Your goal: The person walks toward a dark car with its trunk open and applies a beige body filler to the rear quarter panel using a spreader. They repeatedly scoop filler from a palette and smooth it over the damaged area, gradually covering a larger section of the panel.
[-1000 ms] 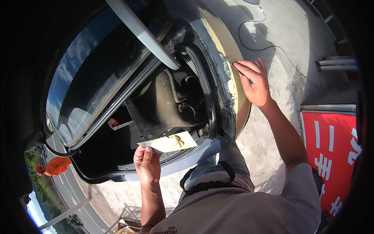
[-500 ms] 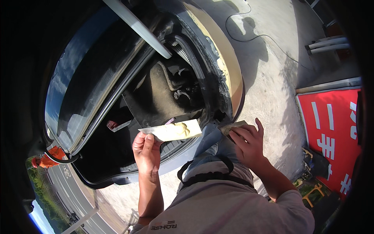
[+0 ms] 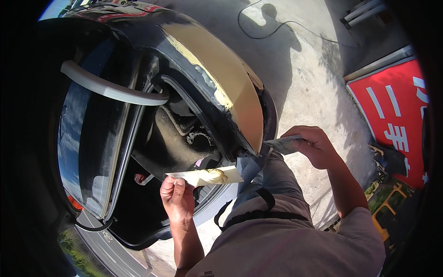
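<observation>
My left hand (image 3: 178, 198) pinches the left end of a flat, pale putty board (image 3: 235, 174) between thumb and fingers. A soft lump of pale yellow putty (image 3: 213, 176) lies on it. Off to the right, my right hand (image 3: 317, 147) grips a thin, flat, dark grey scraper (image 3: 282, 145), its blade pointing left toward the car's rear corner. The car's rear side panel (image 3: 242, 99) is tan, with a rough strip of yellowish filler (image 3: 198, 62) along its upper edge. Neither tool touches the panel.
The open car boot (image 3: 170, 143) lies ahead, lined in black, with a pale curved bar (image 3: 108, 87) across the rear window side. A black cable (image 3: 272, 32) snakes over the concrete. A red sign (image 3: 392, 115) stands at the right.
My right hand has turned and moved right and up, lifting the scraper clear of my leg. The view has shifted toward the car's side panel. The left hand keeps its hold on the board.
</observation>
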`<move>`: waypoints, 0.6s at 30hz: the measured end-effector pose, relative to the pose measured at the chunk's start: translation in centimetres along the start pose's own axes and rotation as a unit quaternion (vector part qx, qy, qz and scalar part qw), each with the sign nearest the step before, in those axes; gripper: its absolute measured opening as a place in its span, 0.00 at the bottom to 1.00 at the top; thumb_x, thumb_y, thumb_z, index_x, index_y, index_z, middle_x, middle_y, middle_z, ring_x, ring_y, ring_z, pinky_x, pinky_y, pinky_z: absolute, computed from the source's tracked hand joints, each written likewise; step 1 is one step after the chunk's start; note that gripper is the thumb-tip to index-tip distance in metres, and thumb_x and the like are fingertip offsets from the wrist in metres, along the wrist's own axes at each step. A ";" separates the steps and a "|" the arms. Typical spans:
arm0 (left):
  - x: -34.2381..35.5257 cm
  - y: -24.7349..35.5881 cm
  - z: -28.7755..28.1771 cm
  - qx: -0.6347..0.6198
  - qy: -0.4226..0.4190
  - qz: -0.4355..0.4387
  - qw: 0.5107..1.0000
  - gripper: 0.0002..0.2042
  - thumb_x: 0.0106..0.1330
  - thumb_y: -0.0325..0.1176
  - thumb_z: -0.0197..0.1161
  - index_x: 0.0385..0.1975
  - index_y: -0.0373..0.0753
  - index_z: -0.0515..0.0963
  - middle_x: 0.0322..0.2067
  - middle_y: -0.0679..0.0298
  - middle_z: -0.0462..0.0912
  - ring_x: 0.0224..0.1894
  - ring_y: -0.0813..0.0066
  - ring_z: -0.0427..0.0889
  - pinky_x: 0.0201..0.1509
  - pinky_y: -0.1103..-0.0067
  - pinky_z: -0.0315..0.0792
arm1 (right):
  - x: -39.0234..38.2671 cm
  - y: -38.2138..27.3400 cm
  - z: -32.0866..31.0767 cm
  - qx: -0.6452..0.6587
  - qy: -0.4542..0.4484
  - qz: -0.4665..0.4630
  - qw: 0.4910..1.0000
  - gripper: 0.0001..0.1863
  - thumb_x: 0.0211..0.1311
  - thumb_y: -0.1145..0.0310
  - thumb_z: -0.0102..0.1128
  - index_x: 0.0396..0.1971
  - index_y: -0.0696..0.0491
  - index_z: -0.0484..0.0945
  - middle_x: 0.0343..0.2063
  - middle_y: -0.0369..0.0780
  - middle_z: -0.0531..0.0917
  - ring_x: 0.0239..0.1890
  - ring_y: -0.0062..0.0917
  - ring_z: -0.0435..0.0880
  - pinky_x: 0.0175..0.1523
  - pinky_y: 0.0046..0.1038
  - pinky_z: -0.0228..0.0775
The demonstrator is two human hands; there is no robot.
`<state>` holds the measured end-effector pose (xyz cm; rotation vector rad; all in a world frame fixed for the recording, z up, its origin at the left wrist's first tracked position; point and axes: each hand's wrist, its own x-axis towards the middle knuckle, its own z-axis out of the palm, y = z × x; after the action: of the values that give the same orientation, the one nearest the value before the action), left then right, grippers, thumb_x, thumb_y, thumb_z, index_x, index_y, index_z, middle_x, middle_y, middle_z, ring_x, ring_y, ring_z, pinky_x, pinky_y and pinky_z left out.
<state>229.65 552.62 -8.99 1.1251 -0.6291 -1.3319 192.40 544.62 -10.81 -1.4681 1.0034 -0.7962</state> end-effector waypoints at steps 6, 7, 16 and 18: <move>2.3 0.4 0.2 -0.023 0.027 0.014 0.999 0.16 0.72 0.31 0.65 0.57 0.36 0.76 0.51 0.58 0.85 0.53 0.63 0.85 0.59 0.66 0.80 | 6.9 7.3 -5.5 0.296 0.324 0.121 0.890 0.14 0.74 0.73 0.53 0.54 0.59 0.81 0.42 0.35 0.86 0.46 0.16 0.81 0.55 0.23 0.72; 2.6 0.2 0.3 -0.029 0.042 0.010 0.999 0.15 0.72 0.31 0.65 0.56 0.35 0.77 0.52 0.57 0.85 0.54 0.63 0.85 0.61 0.65 0.79 | 8.4 8.2 -6.0 0.259 0.320 0.131 0.902 0.14 0.74 0.73 0.53 0.54 0.59 0.81 0.42 0.35 0.86 0.45 0.16 0.81 0.55 0.23 0.72; 5.5 0.2 2.0 -0.062 0.078 0.047 0.994 0.16 0.73 0.30 0.63 0.57 0.33 0.76 0.53 0.53 0.85 0.55 0.61 0.85 0.63 0.63 0.78 | 26.3 11.9 -7.6 0.148 0.260 -0.068 0.952 0.15 0.76 0.75 0.51 0.56 0.62 0.79 0.44 0.37 0.86 0.45 0.16 0.81 0.55 0.22 0.72; 5.9 0.1 2.4 -0.066 0.093 0.061 0.992 0.14 0.74 0.30 0.61 0.56 0.33 0.76 0.52 0.52 0.85 0.54 0.60 0.85 0.63 0.63 0.78 | 31.7 12.5 -8.1 0.209 0.248 -0.085 0.942 0.15 0.76 0.75 0.49 0.57 0.62 0.78 0.44 0.38 0.86 0.45 0.17 0.81 0.55 0.22 0.72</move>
<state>228.74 546.34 -9.34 1.0709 -0.4582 -1.1325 196.19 512.31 -23.87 -1.0106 0.9982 -1.4595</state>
